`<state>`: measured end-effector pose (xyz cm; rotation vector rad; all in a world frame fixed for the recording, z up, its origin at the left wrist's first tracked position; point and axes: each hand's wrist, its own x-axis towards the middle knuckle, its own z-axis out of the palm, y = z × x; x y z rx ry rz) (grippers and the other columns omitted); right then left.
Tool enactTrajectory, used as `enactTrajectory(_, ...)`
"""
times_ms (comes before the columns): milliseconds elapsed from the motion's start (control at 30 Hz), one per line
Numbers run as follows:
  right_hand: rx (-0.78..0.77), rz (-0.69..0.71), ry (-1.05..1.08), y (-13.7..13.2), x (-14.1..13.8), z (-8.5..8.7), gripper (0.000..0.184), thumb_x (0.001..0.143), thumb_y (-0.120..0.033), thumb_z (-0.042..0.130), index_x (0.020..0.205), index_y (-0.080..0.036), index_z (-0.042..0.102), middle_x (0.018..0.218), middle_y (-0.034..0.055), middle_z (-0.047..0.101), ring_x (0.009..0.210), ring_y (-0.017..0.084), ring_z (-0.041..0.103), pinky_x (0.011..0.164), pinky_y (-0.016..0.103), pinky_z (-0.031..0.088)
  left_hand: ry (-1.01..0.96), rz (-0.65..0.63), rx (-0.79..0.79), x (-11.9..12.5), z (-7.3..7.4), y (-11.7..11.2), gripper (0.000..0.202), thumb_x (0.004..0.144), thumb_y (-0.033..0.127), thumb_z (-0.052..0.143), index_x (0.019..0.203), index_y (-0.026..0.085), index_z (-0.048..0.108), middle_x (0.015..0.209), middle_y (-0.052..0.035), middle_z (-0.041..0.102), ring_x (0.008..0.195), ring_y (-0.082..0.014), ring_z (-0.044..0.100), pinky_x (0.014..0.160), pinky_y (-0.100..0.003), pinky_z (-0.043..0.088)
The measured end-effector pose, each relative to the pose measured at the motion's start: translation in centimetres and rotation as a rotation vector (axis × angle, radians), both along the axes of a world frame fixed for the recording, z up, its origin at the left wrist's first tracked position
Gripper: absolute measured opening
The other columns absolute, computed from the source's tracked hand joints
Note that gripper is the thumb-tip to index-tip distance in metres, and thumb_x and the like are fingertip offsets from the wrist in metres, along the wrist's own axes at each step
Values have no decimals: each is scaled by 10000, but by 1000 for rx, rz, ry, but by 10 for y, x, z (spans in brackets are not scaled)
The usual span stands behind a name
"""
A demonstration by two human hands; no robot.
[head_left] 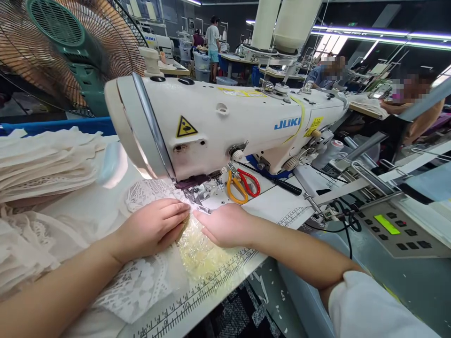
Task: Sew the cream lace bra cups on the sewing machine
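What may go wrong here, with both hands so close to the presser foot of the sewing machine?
1. The fingertips of the left hand and the right hand lie near the presser foot; a finger may be pricked.
2. The yellowish fabric looks wrinkled between the hands, so it may feed crookedly.
3. The scissors lie beside the foot; fabric may snag.

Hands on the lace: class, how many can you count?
2. The left hand lies flat on the lace before the sewing machine; the right hand rests beside it, fingertips on the fabric. None looks hidden.
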<state>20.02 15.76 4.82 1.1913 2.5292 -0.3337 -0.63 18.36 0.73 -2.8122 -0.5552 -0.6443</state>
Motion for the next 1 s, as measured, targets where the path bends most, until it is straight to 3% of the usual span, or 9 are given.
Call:
enactTrajectory(133,-18,-17,-15,2,-4,-2,583,979,-316,362,1518,-118,261,859,149,724,782,294,683,554,359,438,7,18,-27,-6,-1,8,267,908,185,462,992,141,712,1023,-118,741,861,-226,684,769,-371,587)
enactTrajectory(500,21,-13,21,3,-1,-9,574,981,-365,341,1506,-137,298,846,134,726,780,303,690,545,355,431,56,116,19,-12,2,24,317,917,219,426,930,137,731,981,-122,743,796,-226,665,729,-366,563)
enactTrajectory(700,32,-12,22,2,-1,-7,561,980,-342,347,1498,-129,301,869,127,723,767,281,681,533,344,415,109,148,102,-13,8,24,346,923,231,409,834,121,725,829,-129,706,749,-242,613,687,-393,520)
enactTrajectory(800,50,-7,65,-2,4,-6,538,965,-311,389,1466,-121,345,878,118,719,748,262,668,521,326,391,109,192,-27,-18,12,16,354,926,212,396,718,175,681,838,-96,681,755,-216,586,702,-372,487)
enactTrajectory(900,78,-9,184,-14,13,-7,421,960,-291,400,1330,-117,497,844,99,711,745,241,652,545,313,381,144,165,-245,-26,14,3,228,872,201,454,889,212,682,898,-56,668,802,-210,578,713,-355,459)
enactTrajectory(1000,55,-10,368,-34,16,-15,325,964,-290,403,1170,-136,601,866,86,706,779,212,639,608,301,399,224,293,-433,-30,19,-7,212,802,144,432,776,210,631,769,-37,625,760,-212,546,705,-355,416)
